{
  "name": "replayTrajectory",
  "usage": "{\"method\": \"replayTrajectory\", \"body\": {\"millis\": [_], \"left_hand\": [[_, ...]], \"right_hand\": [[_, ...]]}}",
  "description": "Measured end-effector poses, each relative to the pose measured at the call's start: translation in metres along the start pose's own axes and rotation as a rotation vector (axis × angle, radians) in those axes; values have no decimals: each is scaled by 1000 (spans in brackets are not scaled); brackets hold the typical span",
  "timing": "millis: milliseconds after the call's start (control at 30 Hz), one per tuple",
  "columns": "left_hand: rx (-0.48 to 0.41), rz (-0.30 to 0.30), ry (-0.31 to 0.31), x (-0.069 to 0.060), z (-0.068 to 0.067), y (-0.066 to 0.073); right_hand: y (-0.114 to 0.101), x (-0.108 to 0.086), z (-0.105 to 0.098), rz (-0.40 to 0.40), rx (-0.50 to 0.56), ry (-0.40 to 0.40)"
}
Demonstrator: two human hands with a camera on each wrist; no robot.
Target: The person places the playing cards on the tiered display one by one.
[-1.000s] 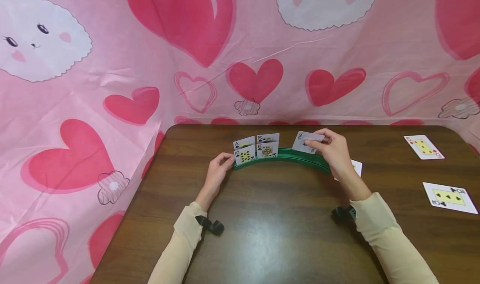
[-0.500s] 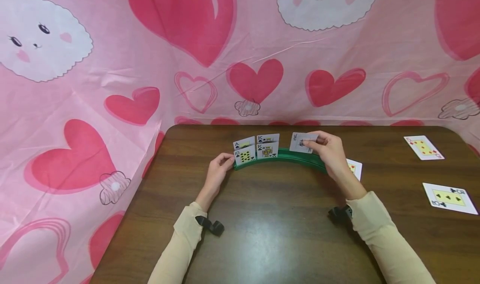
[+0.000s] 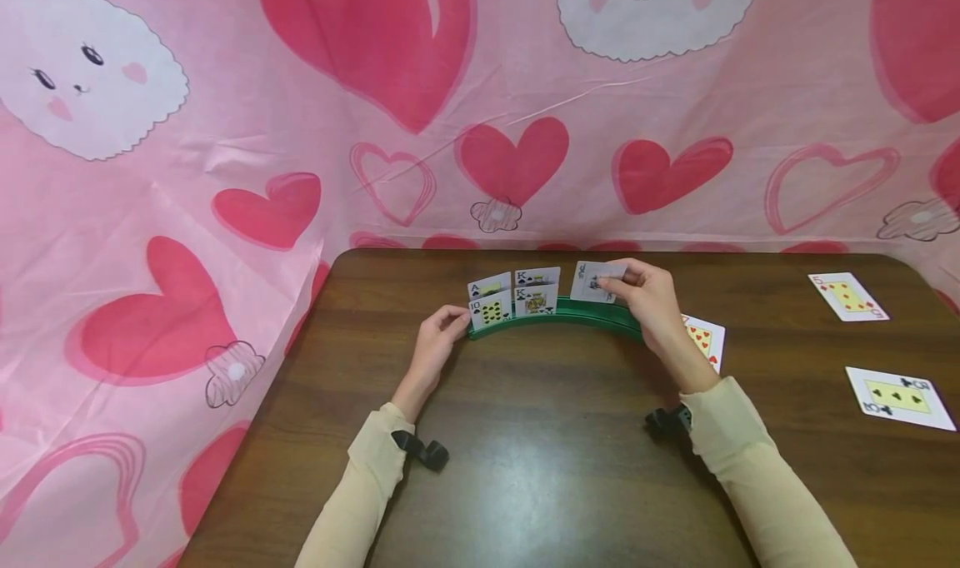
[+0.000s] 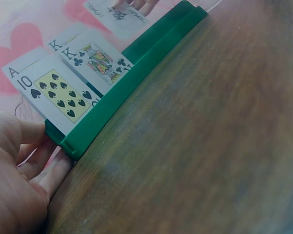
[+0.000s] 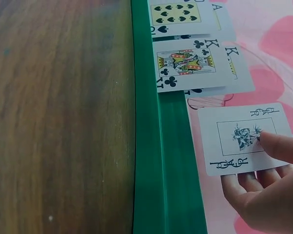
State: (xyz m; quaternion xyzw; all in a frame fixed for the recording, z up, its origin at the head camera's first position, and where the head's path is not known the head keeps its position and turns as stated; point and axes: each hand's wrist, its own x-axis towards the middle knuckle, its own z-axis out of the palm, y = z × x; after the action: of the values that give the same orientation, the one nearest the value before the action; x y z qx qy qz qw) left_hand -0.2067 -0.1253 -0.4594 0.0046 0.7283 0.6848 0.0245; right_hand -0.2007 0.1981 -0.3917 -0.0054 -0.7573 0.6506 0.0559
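A curved green card holder (image 3: pixel 592 312) stands on the wooden table. My left hand (image 3: pixel 435 343) grips its left end between thumb and fingers. In the holder's left part, a ten of spades (image 4: pixel 63 95) stands before an ace (image 5: pixel 224 22), and a king of clubs (image 4: pixel 100 63) before another king (image 5: pixel 236 70). The back cards are mostly covered. My right hand (image 3: pixel 652 301) pinches a black-and-white joker card (image 5: pixel 224 136) by its right side, thumb on its face. The joker is upright, just above the holder's back slot, to the right of the kings.
A card with red hearts (image 3: pixel 705 339) lies face up behind the right wrist, partly hidden. Farther right lie a five of diamonds (image 3: pixel 849 296) and a card with clubs (image 3: pixel 898 396). A pink heart-patterned cloth (image 3: pixel 570 185) hangs along the table's back edge.
My right hand has carried the joker leftward along the holder, closer to the kings. More of the hearts card shows now. My left hand has stayed at the holder's end.
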Motion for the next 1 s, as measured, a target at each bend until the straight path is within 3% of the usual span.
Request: {"method": "replayTrajectory", "body": {"millis": [667,767,900,1000], "left_hand": [[14,-33,-13,2,-2,-1],[13,-40,-20,-3,-1,9],[13,-20,-9,-4,0,9],[14,-5,-1,0,-1,0]], "right_hand": [[6,3,5,31,-64,-17],[9,3,7,34,-60,-29],[9,2,10,32,-44,-47],[10,3,11,29,-41,-51]]}}
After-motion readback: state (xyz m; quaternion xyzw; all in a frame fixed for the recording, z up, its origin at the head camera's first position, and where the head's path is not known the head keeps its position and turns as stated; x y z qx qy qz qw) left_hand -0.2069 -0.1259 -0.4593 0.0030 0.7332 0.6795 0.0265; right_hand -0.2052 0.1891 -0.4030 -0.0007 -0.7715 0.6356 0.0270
